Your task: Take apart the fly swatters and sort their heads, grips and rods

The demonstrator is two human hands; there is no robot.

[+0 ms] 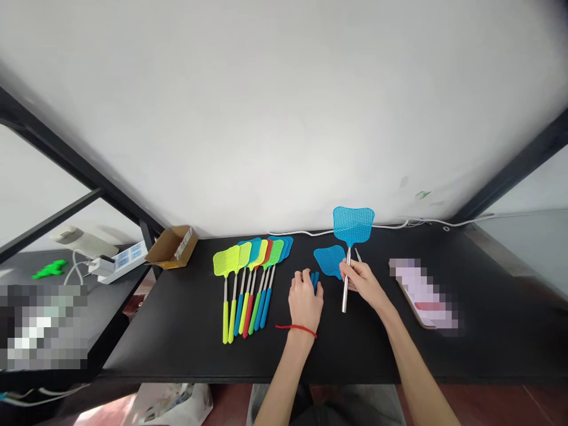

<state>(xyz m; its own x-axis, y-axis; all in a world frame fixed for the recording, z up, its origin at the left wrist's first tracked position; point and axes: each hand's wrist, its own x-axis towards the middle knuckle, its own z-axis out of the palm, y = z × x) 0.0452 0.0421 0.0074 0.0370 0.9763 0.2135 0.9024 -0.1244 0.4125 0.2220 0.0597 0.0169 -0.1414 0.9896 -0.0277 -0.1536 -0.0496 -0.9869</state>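
My right hand [358, 279] pinches the bare metal rod of a blue fly swatter [354, 225], which stands upright above the table with no grip sleeve on the rod's lower end. Behind that hand lies another blue swatter head [328, 260], partly hidden. My left hand [306, 299], with a red cord at the wrist, is palm down on the table, its bent fingers and thumb around blue handle sleeves [315, 281]; the fingers cover most of them. To its left, several fly swatters [248, 290] in yellow, blue, red and green lie in a fanned row, with coloured grips toward me.
An open cardboard box [171, 248] stands at the table's back left. On the right lies a flat, pixelated object [423, 296]. A white cable [306, 233] runs along the wall. At far left, a power strip [128, 258] lies beyond the black frame.
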